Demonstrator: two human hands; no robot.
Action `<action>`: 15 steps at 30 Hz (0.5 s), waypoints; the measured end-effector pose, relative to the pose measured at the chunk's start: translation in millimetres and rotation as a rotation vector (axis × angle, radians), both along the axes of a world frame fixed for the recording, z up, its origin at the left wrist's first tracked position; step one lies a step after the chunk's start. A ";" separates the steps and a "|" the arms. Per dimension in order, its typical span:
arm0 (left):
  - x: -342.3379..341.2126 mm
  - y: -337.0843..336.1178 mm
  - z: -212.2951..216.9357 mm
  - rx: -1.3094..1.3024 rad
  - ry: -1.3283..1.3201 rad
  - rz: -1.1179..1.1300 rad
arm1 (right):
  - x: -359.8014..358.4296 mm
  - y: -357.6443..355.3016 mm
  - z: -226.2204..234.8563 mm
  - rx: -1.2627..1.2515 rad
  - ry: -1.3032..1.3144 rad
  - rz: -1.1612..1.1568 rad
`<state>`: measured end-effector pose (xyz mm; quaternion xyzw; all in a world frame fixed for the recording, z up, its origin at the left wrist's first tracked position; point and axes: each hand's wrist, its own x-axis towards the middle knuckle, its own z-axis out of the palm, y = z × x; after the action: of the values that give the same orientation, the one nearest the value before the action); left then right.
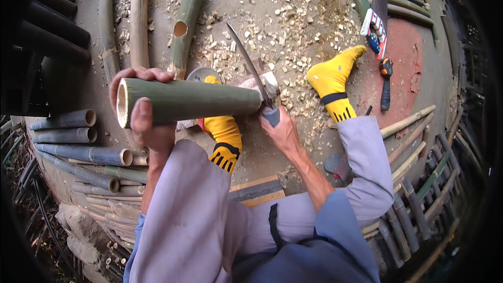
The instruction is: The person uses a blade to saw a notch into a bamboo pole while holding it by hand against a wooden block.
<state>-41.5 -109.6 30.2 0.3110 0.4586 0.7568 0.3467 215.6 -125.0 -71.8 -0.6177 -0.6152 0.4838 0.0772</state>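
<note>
My left hand [152,123] grips a thick green bamboo section [199,98] near its left end, thumb on the near side and fingers over the top. The cut opening of the bamboo faces left, and its other end reaches toward my right hand [285,133]. That hand is closed around the grey handle of a machete [244,52], whose curved dark blade points up and away to the left. The blade's base is close to the bamboo's right end; whether they touch I cannot tell. A pale wooden block [270,80] is partly visible behind the blade.
Wood chips [293,15] litter the ground ahead. A bamboo piece with a hole [188,13] lies beyond my left hand, near longer poles [140,15]. A handsaw [380,5] and an orange-and-black tool [386,81] lie right. My yellow-socked feet [335,73] flank the work; stacked bamboo [84,153] lies left.
</note>
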 end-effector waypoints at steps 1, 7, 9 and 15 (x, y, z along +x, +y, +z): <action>0.0 0.3 -1.5 0.002 0.003 0.007 | 1.1 -0.4 1.9 -0.036 0.033 -0.030; -18.5 -6.8 -10.3 0.076 0.070 -0.093 | -10.5 4.6 61.4 0.370 0.318 -0.098; -27.2 -7.5 -14.3 0.099 0.185 -0.115 | -9.7 -1.3 38.5 0.364 0.348 -0.058; -7.2 15.2 5.2 -0.205 -0.044 -0.062 | 3.2 3.0 -3.3 0.011 0.101 -0.059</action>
<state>-48.7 -94.4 35.4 0.2713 0.5162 0.7013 0.4100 218.8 -122.0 -75.2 -0.6099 -0.5949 0.5082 0.1257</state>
